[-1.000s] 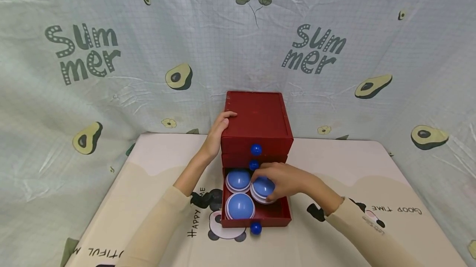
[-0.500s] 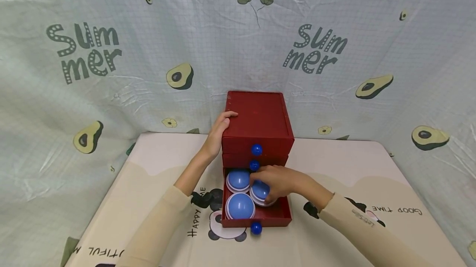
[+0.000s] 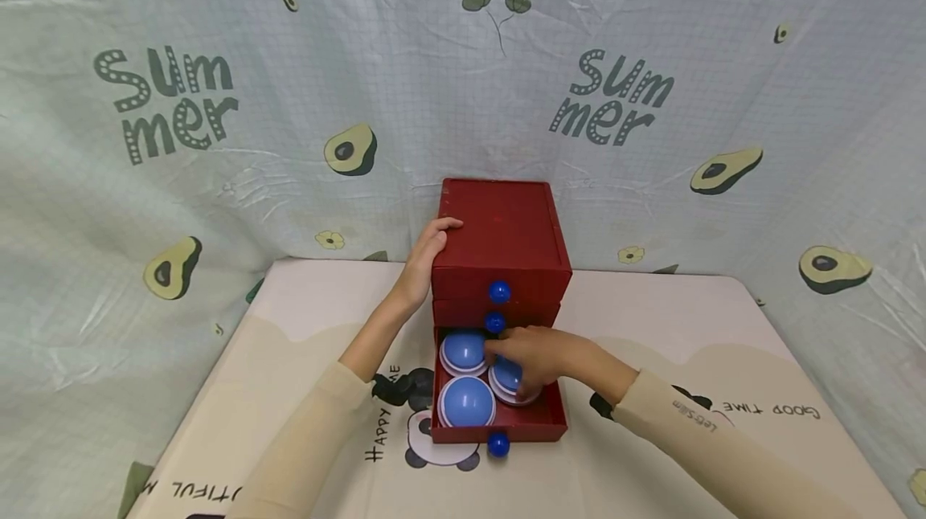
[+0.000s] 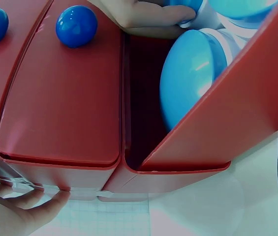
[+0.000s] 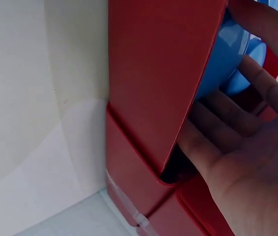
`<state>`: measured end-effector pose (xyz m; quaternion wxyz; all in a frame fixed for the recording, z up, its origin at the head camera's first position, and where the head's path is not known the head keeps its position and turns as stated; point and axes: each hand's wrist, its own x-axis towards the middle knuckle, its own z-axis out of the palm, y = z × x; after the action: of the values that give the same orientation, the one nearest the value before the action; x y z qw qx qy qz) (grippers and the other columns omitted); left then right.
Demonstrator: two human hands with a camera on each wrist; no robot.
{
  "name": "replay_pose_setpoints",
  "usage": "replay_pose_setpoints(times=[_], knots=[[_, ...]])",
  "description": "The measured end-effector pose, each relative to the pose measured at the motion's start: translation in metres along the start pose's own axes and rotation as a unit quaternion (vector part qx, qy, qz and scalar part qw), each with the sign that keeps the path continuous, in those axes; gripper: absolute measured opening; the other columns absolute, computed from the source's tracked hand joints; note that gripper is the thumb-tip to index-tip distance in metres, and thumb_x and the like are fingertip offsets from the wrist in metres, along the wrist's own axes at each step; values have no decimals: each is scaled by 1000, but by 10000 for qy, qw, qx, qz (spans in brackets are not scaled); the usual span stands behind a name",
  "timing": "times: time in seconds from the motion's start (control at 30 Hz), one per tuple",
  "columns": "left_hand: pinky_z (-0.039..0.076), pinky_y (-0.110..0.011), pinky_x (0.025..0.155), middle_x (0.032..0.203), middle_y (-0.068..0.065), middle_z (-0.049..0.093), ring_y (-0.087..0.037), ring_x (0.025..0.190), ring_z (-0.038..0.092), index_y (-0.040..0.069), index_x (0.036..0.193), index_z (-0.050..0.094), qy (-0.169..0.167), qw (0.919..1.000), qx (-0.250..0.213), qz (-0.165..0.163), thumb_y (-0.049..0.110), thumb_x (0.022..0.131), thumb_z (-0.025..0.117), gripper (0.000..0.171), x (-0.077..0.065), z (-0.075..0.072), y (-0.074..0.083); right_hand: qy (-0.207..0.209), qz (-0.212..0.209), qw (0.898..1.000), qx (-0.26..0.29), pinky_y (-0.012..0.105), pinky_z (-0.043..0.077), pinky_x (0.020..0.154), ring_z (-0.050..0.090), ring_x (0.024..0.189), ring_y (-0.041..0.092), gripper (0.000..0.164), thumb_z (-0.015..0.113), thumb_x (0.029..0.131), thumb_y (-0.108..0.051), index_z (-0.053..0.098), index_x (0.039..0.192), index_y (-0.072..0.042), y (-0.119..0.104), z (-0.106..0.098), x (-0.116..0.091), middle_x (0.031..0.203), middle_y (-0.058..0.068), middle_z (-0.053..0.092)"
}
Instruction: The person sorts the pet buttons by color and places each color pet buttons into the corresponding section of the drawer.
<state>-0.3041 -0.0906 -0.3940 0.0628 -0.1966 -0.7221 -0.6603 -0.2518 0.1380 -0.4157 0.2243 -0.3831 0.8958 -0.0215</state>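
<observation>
A small red drawer cabinet [image 3: 499, 226] stands on the table with its bottom drawer [image 3: 531, 431] pulled out. My left hand [image 3: 419, 266] rests against the cabinet's left side, its fingertips over the top edge. Inside the drawer, my right hand [image 3: 546, 357] holds a round white piece with a blue domed top [image 3: 509, 375], thumb at the front and fingers behind. Part of that piece is hidden by the hand. Two matching blue-domed pieces sit on the drawer's left side, one at the back [image 3: 464, 349] and one at the front [image 3: 467, 402].
Blue ball knobs mark the drawer fronts, such as the top knob [image 3: 499, 292] and the bottom knob [image 3: 498, 445]. The upper drawers are closed. A printed cloth [image 3: 463, 101] hangs behind the table [image 3: 637, 471].
My right hand has shifted slightly left and toward the front. The blue-domed piece under it has moved a little toward the drawer's front and sits lower. My left hand stays put.
</observation>
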Motion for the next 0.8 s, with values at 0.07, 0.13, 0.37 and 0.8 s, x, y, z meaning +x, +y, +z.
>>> replay_pose_setpoints(times=[0.07,0.13,0.37,0.8], knots=[[26,-48,117,152,-15,44,-30,138,40,4,142,49,-13,10000,-8,-5,24,109,27,44,0,0,0,26,-19,10000,-17,39,59,94,62,118,19,60,92,76,-24,63,129,-27,0,1,0,128,2,67],[26,-48,117,152,-15,44,-30,138,40,5,142,49,-17,10000,-11,-12,24,109,27,44,0,0,1,57,-35,10000,-37,39,59,94,62,117,19,60,92,76,-24,62,129,-26,0,2,0,127,2,67],[25,-50,119,154,-15,43,-32,141,38,4,143,49,10,10000,-34,-81,25,109,28,45,-1,1,0,91,-32,9998,-172,40,58,96,62,121,23,64,90,79,-24,63,138,-21,-4,4,-3,133,6,66],[25,-50,118,154,-14,42,-31,141,39,5,143,49,34,10000,5,-16,26,109,28,46,-1,1,0,1002,-458,9939,-25,39,59,93,66,114,20,36,75,90,-24,72,126,-17,-9,-8,-26,124,3,72]])
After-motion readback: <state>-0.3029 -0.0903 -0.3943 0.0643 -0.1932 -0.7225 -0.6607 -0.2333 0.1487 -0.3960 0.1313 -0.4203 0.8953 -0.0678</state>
